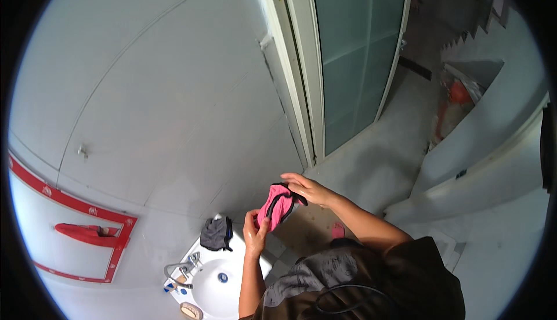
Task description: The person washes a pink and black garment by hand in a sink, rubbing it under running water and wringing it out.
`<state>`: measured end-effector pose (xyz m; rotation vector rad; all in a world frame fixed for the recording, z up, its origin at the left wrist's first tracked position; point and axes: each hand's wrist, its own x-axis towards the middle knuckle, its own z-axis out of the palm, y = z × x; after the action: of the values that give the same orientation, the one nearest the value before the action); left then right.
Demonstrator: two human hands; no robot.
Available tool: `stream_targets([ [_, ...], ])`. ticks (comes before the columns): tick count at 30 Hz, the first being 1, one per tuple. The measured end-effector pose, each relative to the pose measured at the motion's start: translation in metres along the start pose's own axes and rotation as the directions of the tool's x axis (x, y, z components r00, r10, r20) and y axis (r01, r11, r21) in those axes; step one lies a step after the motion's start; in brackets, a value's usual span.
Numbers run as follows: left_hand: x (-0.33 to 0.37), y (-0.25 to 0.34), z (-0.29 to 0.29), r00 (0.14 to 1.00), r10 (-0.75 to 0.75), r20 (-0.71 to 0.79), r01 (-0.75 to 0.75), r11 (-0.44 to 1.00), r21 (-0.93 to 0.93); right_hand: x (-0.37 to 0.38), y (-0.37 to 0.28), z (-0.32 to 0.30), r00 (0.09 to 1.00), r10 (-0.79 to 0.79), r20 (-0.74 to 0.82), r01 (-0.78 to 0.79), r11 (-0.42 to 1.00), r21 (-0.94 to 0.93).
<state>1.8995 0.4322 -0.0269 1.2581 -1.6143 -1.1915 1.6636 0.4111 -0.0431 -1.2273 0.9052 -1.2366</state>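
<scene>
A pink cloth with black trim [277, 205] hangs in the air in front of me, to the right of the white sink's far corner. My left hand [255, 233] grips its lower left end, thumb on top. At its upper right edge is my right hand [310, 191], holding the cloth near the black trim with some fingers stretched out past it. The cloth looks crumpled, and its exact kind cannot be made out. A grey cloth with black trim [216, 234] lies bunched on the corner of the sink [212, 297], apart from both hands.
A curved metal faucet [177, 273] stands at the sink's left side, with a soap dish [191, 311] nearby. A red-framed mirror [119, 256] is on the left wall. A frosted glass door [354, 59] stands ahead. On the floor shows a pink slipper [338, 230].
</scene>
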Motion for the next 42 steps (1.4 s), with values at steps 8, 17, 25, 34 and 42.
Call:
stream_targets([
  [8,0.113,0.051,0.123,0.995,0.010,0.103,0.027,0.937,-0.348,-0.034,-0.013,-0.132,0.944,0.170,-0.284,-0.117,0.974,0.193],
  [17,0.195,0.073,0.227,0.930,0.211,0.302,-0.184,0.976,-0.115,-0.048,-0.032,-0.241,0.666,-0.304,-0.681,0.328,0.940,-0.099],
  [25,0.271,0.095,0.359,0.691,0.396,0.605,-0.395,0.908,-0.142,-0.075,-0.097,-0.322,0.539,-0.318,-0.780,0.298,0.938,-0.176],
  [34,0.323,0.134,0.478,0.275,-0.092,0.957,0.570,0.817,-0.085,-0.035,-0.133,-0.410,0.361,-0.141,-0.922,0.032,0.990,-0.139],
  [42,0.378,0.145,0.577,0.046,-0.011,0.999,0.465,0.885,-0.012,-0.041,-0.165,-0.495,0.062,0.004,-0.998,0.280,0.960,0.021],
])
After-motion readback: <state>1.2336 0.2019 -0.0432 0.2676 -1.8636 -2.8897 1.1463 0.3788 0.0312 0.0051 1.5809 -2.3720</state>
